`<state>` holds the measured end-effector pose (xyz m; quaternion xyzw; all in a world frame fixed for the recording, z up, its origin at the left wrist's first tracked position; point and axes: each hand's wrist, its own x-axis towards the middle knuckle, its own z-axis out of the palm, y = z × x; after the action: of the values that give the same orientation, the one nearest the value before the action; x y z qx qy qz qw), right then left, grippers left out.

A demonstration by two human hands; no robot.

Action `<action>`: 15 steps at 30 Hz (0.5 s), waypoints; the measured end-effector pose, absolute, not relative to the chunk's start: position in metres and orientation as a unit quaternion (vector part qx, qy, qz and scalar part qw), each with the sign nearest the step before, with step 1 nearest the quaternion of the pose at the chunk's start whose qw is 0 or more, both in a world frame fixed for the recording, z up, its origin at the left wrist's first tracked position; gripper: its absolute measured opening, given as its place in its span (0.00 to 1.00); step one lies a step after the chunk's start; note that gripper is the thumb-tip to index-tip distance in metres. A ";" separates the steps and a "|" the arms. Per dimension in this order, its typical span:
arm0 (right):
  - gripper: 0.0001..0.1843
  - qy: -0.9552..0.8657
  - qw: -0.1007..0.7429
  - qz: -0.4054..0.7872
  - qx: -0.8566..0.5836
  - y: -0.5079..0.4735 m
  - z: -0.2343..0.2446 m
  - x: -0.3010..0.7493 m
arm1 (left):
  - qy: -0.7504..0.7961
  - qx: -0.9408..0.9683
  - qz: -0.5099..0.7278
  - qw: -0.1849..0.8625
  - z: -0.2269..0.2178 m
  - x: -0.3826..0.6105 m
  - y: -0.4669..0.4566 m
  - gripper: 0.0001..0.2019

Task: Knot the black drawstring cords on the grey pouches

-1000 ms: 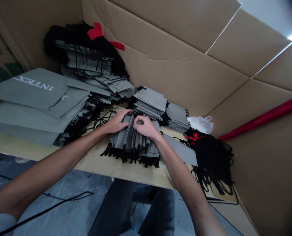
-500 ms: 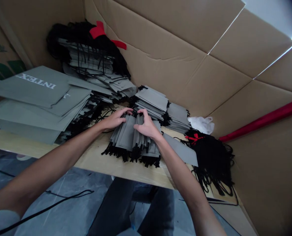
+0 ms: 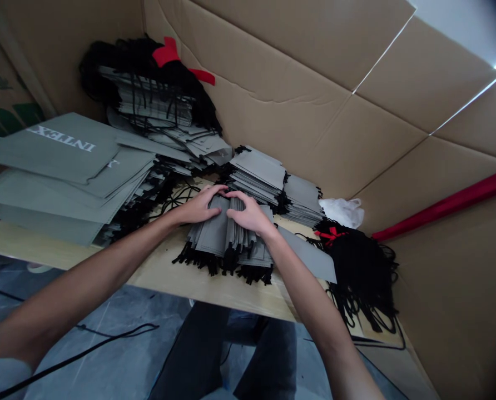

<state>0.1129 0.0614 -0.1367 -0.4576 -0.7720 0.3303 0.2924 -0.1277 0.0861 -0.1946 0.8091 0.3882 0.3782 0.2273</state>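
The left hand (image 3: 198,205) has its thumb and fingers apart, the thumb lying over the upper pieces; the right hand (image 3: 250,214) makes a similar curve, thumb and forefinger apart; its other fingertips are hidden. Between and under these 2 hands is the fanned bundle of gray pieces (image 3: 213,236), leaning at uneven angles on the table (image 3: 158,272); with neither hand closed around it, the pieces could slide apart if pressed unevenly. Its black ends (image 3: 230,261) point toward the table's near edge, so a hard pull could carry some over; crowded together, they could also snag and drag neighbours along. Left of the bundle, loose black cords (image 3: 181,194) could catch the left fingers; behind it, 2 gray stacks (image 3: 259,166) (image 3: 302,197) stand close enough to topple if knocked.
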 end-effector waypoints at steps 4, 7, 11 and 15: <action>0.44 -0.755 0.316 0.373 -0.437 0.057 -0.130 0.114 | 0.396 0.793 0.395 0.240 -0.196 -0.128 0.089 0.25; 0.43 -0.738 0.312 0.405 -0.440 0.054 -0.124 0.124 | 0.411 0.770 0.415 0.257 -0.196 -0.127 0.090 0.24; 0.34 -0.723 0.364 0.357 -0.466 0.049 -0.124 0.155 | 0.424 0.742 0.444 0.268 -0.194 -0.121 0.086 0.24; 0.29 -0.696 0.420 0.257 -0.523 0.048 -0.140 0.186 | 0.417 0.743 0.451 0.265 -0.192 -0.112 0.075 0.27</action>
<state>0.1859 0.0477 -0.1403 -0.5229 -0.6955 0.2572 0.4203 -0.1122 0.0753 -0.1915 0.7428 0.4174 0.4513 0.2653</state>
